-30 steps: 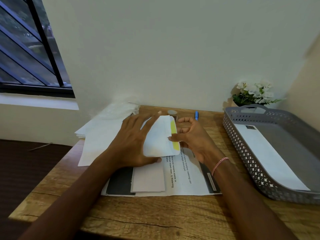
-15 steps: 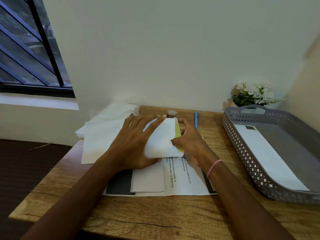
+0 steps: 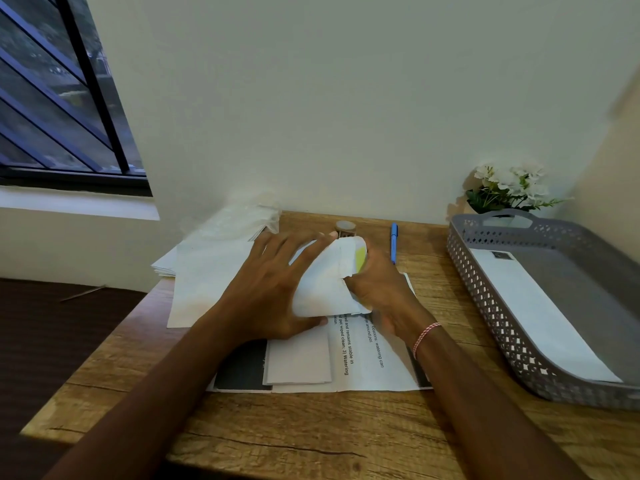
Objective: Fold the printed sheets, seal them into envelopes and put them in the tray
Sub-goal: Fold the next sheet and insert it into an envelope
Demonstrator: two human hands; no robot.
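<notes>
Envelope (image 3: pixel 322 282) sat at centre frame over the printed sheet (image 3: pixel 367 362), gripped between the left hand's (image 3: pixel 273 289) spread fingers and thumb. Right hand (image 3: pixel 381 296) had closed in, fingers curled on the flap end, and now half covered the yellow strip (image 3: pixel 360 259). Judged: sealing under way; tray (image 3: pixel 485 306), right of frame, comes next.

White envelope (image 3: pixel 325 282) with yellow strip, tilted above printed sheet (image 3: pixel 374 358), grey tray (image 3: pixel 485 306) right.

Tray (image 3: pixel 491 306) right of printed sheets (image 3: pixel 374 372), envelope (image 3: pixel 540 313) in tray, pen (image 3: pixel 394 242) behind sheets
</notes>
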